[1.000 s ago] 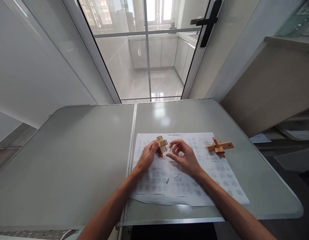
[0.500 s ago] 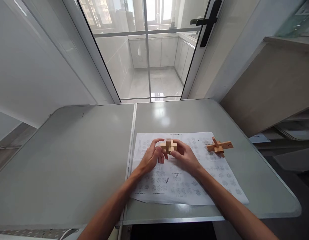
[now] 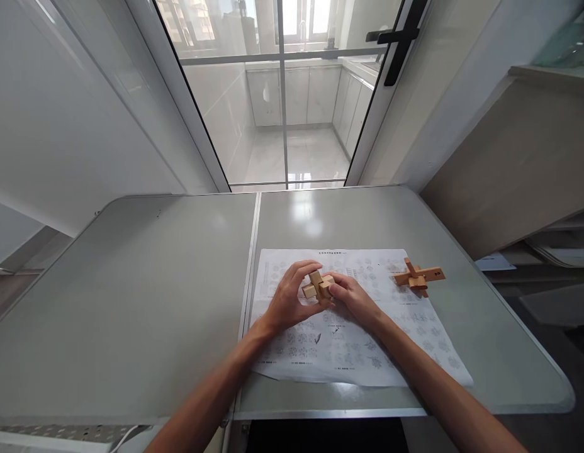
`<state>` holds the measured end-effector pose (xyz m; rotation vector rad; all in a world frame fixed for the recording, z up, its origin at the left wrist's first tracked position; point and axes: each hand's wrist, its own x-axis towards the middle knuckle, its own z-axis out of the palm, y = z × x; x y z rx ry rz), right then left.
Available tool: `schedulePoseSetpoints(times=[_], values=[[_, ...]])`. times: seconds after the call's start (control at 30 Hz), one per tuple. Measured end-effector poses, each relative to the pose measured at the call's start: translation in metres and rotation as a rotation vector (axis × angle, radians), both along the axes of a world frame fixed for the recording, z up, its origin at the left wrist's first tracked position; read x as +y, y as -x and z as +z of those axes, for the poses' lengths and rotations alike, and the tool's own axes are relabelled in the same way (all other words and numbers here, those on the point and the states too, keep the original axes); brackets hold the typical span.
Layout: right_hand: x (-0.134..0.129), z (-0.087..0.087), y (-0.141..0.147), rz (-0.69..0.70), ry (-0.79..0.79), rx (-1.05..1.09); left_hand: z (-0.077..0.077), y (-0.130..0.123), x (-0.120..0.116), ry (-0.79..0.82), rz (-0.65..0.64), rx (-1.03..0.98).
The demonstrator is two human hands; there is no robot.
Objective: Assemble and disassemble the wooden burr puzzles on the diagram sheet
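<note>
A small light-wood block puzzle [image 3: 319,285] of crossed pieces is held above a printed paper sheet [image 3: 348,343]. My left hand [image 3: 292,297] curves round its left side, thumb below and fingers above, closed on it. From the right, my right hand [image 3: 352,296] pinches the puzzle between thumb and fingers. Some of its lower part is hidden by the fingers. An orange-brown wooden puzzle [image 3: 418,277] with crossing bars, one marked with a dark figure, lies at the sheet's upper right edge.
The grey-green folding table [image 3: 179,302] has a seam left of the sheet. Behind it stands a glass door with a black handle [image 3: 399,39]. A wooden shelf unit [image 3: 513,163] is on the right.
The puzzle has been tilted and turned between my hands. My left hand has changed from loosely extended fingers to a wrapped hold with its thumb underneath.
</note>
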<state>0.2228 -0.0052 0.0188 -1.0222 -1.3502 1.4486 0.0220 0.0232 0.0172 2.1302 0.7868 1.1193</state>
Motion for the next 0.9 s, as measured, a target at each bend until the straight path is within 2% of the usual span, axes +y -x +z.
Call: schedulePoseSetpoints(times=[0.33,0.57,0.9], values=[[-0.0005,0.0002,-0.0034,0.036,0.006,0.004,0.0055,0.0004,0.0022,0.016,-0.034,0.003],[-0.0003,0.0016,-0.0023,-0.017,0.043,0.002,0.0054,0.0006,0.0014,0.028,0.002,-0.006],[0.0004,0.0017,-0.0018,0.032,0.076,0.092,0.0064,0.0047,0.0033,0.014,0.022,0.015]])
